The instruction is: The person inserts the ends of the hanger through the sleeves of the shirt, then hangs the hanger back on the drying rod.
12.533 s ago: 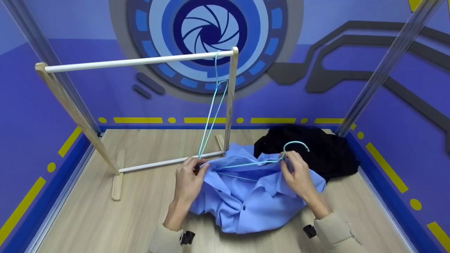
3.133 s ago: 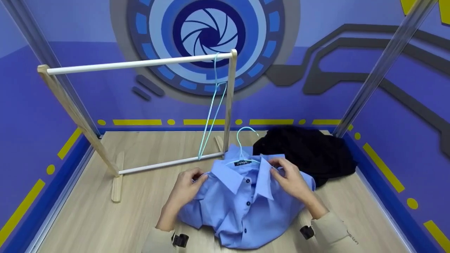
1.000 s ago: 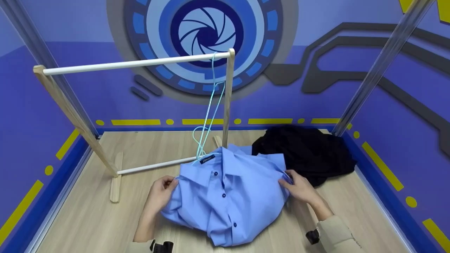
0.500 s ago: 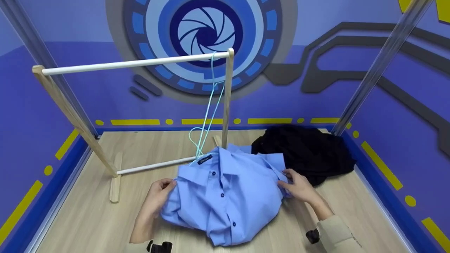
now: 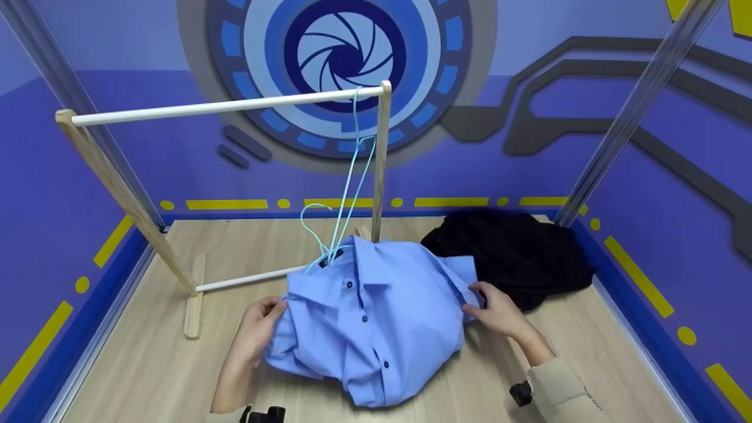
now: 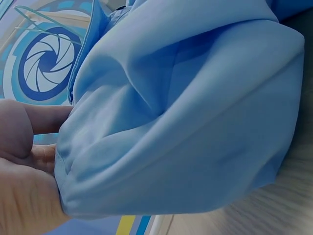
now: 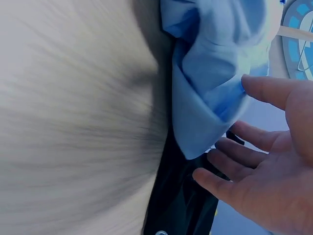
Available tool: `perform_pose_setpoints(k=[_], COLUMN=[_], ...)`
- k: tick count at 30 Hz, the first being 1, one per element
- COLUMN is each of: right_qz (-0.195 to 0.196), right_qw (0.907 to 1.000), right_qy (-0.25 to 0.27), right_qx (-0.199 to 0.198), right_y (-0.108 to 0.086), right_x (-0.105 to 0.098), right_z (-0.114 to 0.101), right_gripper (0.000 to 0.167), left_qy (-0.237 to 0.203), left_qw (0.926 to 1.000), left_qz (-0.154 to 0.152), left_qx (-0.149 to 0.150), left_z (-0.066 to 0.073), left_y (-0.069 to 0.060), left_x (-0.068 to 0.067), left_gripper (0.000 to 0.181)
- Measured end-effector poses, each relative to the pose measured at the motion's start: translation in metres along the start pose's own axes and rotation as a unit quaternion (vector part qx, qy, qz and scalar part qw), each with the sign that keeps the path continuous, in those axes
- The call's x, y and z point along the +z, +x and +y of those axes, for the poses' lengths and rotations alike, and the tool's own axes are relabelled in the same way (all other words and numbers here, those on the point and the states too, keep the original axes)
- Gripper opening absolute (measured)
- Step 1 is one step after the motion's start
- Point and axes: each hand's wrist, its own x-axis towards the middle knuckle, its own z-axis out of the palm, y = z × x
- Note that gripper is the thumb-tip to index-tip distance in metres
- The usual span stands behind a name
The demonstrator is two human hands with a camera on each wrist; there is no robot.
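Observation:
A light blue button-up shirt point(image 5: 393, 317) lies bunched in front of me, collar towards the rack. From its neck rises the hook of a turquoise clothes hanger point(image 5: 303, 218); most of the hanger is hidden inside the cloth. My left hand point(image 5: 255, 329) pinches the shirt's left shoulder, thumb on the near side. At the right shoulder edge, my right hand point(image 5: 499, 311) holds the cloth loosely between thumb and index finger. In the right wrist view, the other fingers of that hand point(image 7: 279, 152) are spread below the shirt edge point(image 7: 200, 127).
A wood-and-white garment rack point(image 5: 229, 107) stands at the back left. A second turquoise hanger point(image 5: 348, 188) hangs near its right post, just behind the shirt. A crumpled black garment point(image 5: 511, 258) lies at the back right. Walls enclose the wooden tabletop point(image 5: 141, 358).
The hanger went from askew at the collar to inside the shirt. The shirt has since turned and shifted left, its hook swinging towards the rack. Both hands moved outwards to the shoulders.

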Motion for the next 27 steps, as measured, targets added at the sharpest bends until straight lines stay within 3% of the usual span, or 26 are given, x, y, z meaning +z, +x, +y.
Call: perform_pose_setpoints(k=[6,12,20,27], right_qz=[-0.025,-0.039,-0.085,-0.086], right_qw=[0.9989,0.9955,0.9839,0.9798], right_qy=[0.037,0.030,0.046,0.043], right_qx=[-0.017,-0.081,-0.150,-0.175], right_y=[-0.001,-0.002,-0.003,-0.004], right_x=[0.010,0.019,0.025,0.032], right_z=[0.001,-0.002,-0.009,-0.015], right_gripper=[0.067,0.056,0.047,0.052], left_qy=[0.007,0.011,0.003,0.012], left_qw=[0.9999,0.9996,0.9992,0.9989], left_qz=[0.013,0.023,0.033,0.042], left_qx=[0.002,0.009,0.023,0.019], left_z=[0.001,0.002,0.009,0.013], left_y=[-0.002,-0.005,-0.011,-0.014], left_x=[-0.003,-0.004,-0.004,-0.009], left_gripper=[0.022,0.025,0.023,0.026])
